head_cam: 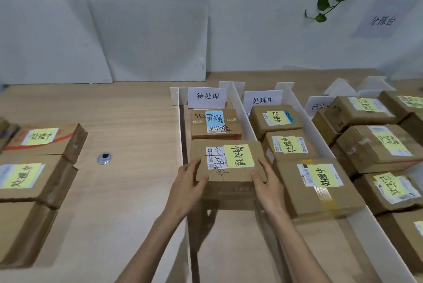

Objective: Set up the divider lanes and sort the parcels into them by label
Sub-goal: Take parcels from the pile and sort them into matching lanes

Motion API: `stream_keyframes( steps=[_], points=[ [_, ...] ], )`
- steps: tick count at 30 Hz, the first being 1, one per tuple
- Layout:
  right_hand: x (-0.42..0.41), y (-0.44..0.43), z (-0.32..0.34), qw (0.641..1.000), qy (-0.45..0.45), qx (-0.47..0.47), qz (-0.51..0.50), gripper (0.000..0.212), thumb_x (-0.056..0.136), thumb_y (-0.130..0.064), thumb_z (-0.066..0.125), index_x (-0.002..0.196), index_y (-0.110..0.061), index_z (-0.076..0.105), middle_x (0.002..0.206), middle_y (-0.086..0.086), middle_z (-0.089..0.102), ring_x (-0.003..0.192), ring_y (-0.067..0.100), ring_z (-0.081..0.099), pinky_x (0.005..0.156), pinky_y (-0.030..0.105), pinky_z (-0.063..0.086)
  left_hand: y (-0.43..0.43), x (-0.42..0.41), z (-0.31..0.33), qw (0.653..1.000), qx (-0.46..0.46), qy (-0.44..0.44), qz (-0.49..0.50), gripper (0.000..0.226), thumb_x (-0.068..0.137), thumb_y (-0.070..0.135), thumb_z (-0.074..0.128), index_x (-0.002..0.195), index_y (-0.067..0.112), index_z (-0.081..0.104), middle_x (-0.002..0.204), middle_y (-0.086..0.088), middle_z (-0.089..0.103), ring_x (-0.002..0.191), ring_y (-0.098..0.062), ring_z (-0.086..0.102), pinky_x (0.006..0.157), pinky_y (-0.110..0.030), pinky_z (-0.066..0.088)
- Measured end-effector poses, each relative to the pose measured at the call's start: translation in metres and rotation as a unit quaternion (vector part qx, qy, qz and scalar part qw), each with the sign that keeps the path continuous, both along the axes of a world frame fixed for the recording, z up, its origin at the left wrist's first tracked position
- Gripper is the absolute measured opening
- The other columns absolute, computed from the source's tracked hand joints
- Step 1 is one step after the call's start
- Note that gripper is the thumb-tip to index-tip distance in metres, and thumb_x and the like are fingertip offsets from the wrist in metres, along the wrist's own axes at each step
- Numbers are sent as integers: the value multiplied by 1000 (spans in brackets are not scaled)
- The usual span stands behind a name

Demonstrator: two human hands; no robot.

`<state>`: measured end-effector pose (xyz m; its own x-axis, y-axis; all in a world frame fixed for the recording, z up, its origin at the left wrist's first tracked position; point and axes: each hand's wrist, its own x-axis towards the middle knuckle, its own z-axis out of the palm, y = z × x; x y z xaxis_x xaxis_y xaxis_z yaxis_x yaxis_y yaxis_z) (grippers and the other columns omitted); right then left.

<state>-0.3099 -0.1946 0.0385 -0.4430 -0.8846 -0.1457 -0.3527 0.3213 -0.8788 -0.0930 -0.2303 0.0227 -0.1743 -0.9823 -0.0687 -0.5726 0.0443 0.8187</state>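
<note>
Wooden table [128,127] spans the view, with white foam boards [155,42] leaning on the wall behind it. White dividers [242,117] stand on the right half and form lanes. Unsorted parcels [34,179] sit at the table's left, with yellow 处理中 labels. Middle lane: row of parcels [320,186], same label. Right lane: stacked parcels [377,147], yellow labels. Left lane: 待处理 parcel [229,168] near the front, blue-label parcel [216,123] just beyond it. Left hand [190,182] grips the 待处理 parcel's left side and right hand [267,182] its right side, thumbs on top. Can't tell if it rests on the lane floor. 待处理 sign [207,97] and 处理中 sign [263,99] stand at the lanes' far ends. Metal grommet [104,158] in the tabletop.
</note>
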Motion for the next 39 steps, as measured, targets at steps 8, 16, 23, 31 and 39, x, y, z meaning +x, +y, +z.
stream_keyframes(
  steps=[8,16,23,31,39],
  points=[
    [-41,-58,-71,990,-6,59,130,54,99,-16,54,149,-26,36,149,-11,41,139,13,37,106,26,37,-38,-38,-49,995,64,-39,72,66,91,43,61,150,33,31,152,5,39,108,-8,57,106,-42,44],
    [-50,-98,-108,983,-39,62,171,60,98,-27,56,147,-46,29,152,-22,36,140,6,34,108,44,44,-73,-47,-78,989,88,-55,104,75,90,33,67,153,22,29,156,0,35,140,-16,37,108,-27,35],
    [-44,-102,-106,987,-24,56,148,57,99,-28,54,147,-46,30,153,-17,35,142,14,33,110,43,40,-75,-53,-74,988,100,-52,109,75,93,35,63,155,22,23,159,-2,28,144,-19,31,116,-39,33],
    [-2,-74,-63,993,54,-13,101,51,100,-26,50,148,-35,35,158,-10,27,147,13,21,114,43,35,-34,-34,-28,995,45,-11,86,68,98,43,54,156,30,20,165,5,8,152,-18,13,121,-41,23],
    [127,0,-6,981,50,-46,180,49,101,-24,48,149,-22,38,159,-1,28,147,15,21,116,29,21,61,107,25,990,4,-3,142,63,99,42,50,155,32,23,165,8,6,150,-8,11,116,-32,25]
  ],
)
